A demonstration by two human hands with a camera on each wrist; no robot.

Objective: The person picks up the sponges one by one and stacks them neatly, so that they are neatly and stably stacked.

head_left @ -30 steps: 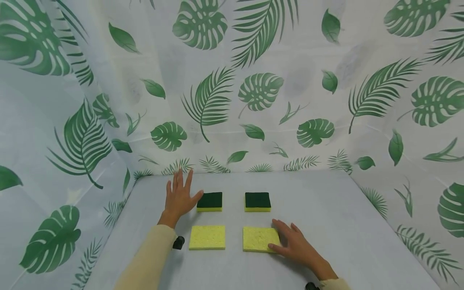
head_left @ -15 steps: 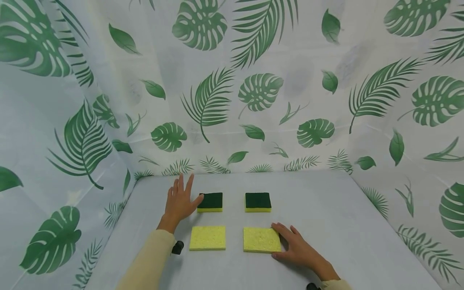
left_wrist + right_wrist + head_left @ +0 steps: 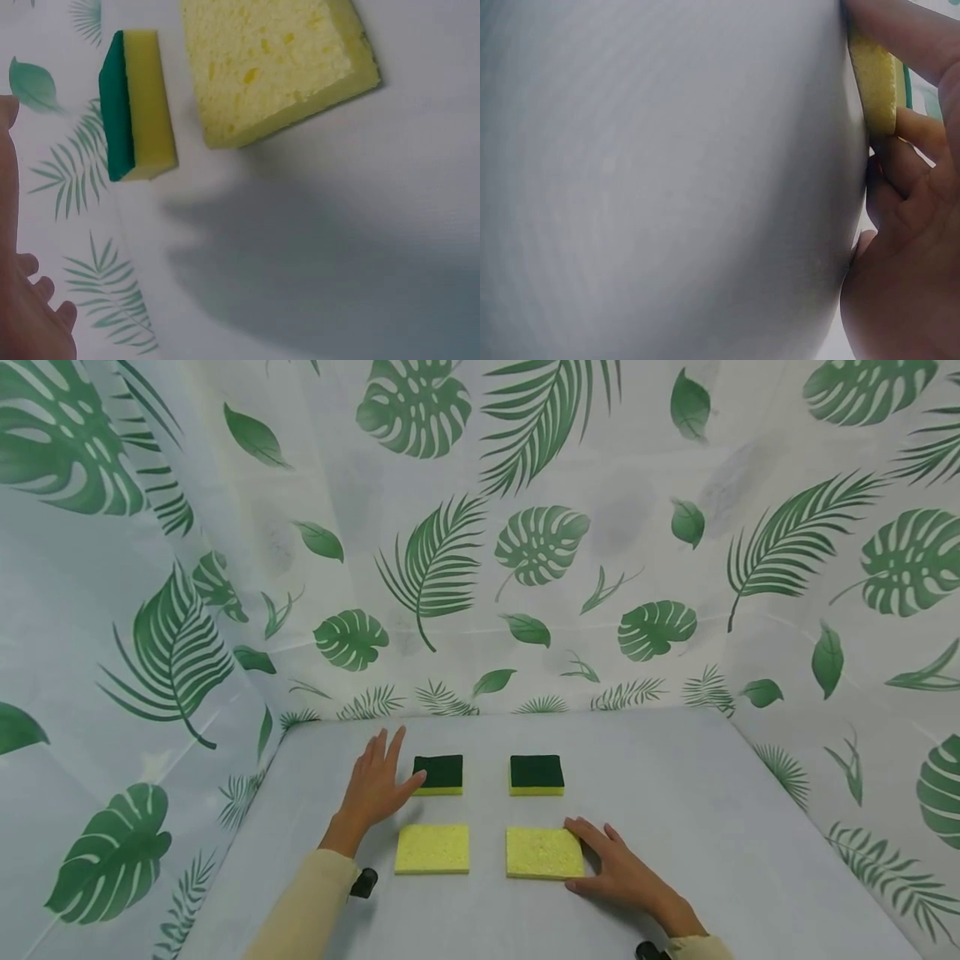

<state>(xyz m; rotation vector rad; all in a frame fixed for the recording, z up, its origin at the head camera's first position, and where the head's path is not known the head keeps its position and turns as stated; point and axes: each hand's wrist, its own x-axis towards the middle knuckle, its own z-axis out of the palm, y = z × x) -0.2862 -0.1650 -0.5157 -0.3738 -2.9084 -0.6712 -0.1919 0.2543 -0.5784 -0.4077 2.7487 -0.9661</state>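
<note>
Two yellow sponges lie nearer to me, one on the left (image 3: 432,850) and one on the right (image 3: 543,853). Behind them are two scouring sponges, dark green side up, on the left (image 3: 441,773) and right (image 3: 537,775). My left hand (image 3: 372,792) has its fingers extended beside the far left sponge; its thumb overlaps that sponge in the head view. The left wrist view shows that hand (image 3: 30,300) at the left edge. My right hand (image 3: 621,875) spans the near right sponge's right end, forefinger at its back corner, thumb at its front corner. In the right wrist view this sponge (image 3: 874,82) sits between thumb and fingers.
A pale cloth covers the table (image 3: 480,918). Leaf-printed white sheeting (image 3: 480,468) stands behind the table and on both sides. A small black device (image 3: 364,883) is at the left wrist, and another (image 3: 649,951) is at the right.
My left hand has drawn slightly back toward me. The right thumb has shifted from over the near right sponge to its front corner. The sponges keep their arrangement.
</note>
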